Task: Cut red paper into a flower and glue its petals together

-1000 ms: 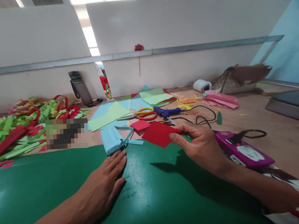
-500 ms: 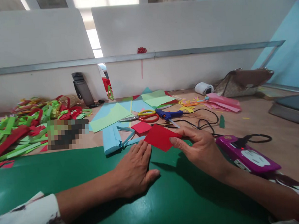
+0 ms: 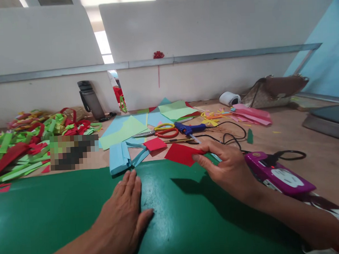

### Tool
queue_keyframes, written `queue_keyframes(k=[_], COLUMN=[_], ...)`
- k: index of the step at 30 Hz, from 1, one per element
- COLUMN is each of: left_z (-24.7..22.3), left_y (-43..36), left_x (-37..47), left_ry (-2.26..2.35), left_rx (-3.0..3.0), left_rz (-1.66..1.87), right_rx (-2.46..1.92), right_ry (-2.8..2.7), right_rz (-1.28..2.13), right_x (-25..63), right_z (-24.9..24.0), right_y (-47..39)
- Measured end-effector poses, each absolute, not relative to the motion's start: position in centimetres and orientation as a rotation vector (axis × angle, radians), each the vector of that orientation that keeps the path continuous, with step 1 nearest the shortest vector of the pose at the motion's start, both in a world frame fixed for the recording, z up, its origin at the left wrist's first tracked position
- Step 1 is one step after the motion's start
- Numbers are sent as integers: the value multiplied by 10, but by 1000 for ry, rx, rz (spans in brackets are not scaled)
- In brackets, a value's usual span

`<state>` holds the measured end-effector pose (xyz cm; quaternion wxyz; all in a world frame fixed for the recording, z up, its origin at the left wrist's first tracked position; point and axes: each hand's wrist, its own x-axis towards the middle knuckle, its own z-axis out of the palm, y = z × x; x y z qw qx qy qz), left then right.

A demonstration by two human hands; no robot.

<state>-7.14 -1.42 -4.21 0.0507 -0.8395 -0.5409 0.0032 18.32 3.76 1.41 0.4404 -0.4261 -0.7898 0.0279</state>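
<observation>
A red paper square (image 3: 182, 154) is pinched at its right corner between the thumb and fingers of my right hand (image 3: 223, 164), held above the green mat (image 3: 167, 202). My left hand (image 3: 121, 213) lies palm down on the mat with its thumb spread and nothing in it. Just beyond its fingertips are a folded light blue paper piece (image 3: 119, 158) and blue strips. Another red paper piece (image 3: 155, 145) rests on the table, left of the held square.
Behind the papers lie scissors (image 3: 166, 131) and a blue glue gun (image 3: 189, 128). A purple power strip (image 3: 281, 174) with a black cord is at right. Paper strips (image 3: 15, 148) are heaped at left near a grey bottle (image 3: 91, 100). A brown bag (image 3: 274, 92) stands back right.
My left hand has moved left and toward me, away from the held red square. The folded blue piece and the other red piece have shifted slightly left. My right hand still holds the square.
</observation>
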Motion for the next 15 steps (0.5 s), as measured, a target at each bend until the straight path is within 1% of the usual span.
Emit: queue_keyframes(k=[4, 5, 8, 10, 12, 15], left_z=[-39, -36, -25, -21, -22, -28], left_y=[-14, -13, -10, -7, -4, 1], left_x=[-92, -94, -88, -78, -67, -55], left_ry=[-1476, -1399, -1187, -1113, -1010, -925], left_rx=[-2244, -2227, -2234, -2294, -2433, -2623], left_rz=[-77, -140, -487, -583, -634, -695], right_rx=[-818, -769, -657, -662, -758, -894], right_ry=[-2025, -2058, -2246, -2411, -2532, -2572], right_rz=[-46, -51, -15, 49, 160, 356], right_x=[182, 181, 175, 172, 169, 170], right_z=[7, 4, -8, -16, -22, -25], right_y=[36, 36, 35, 35, 35, 35])
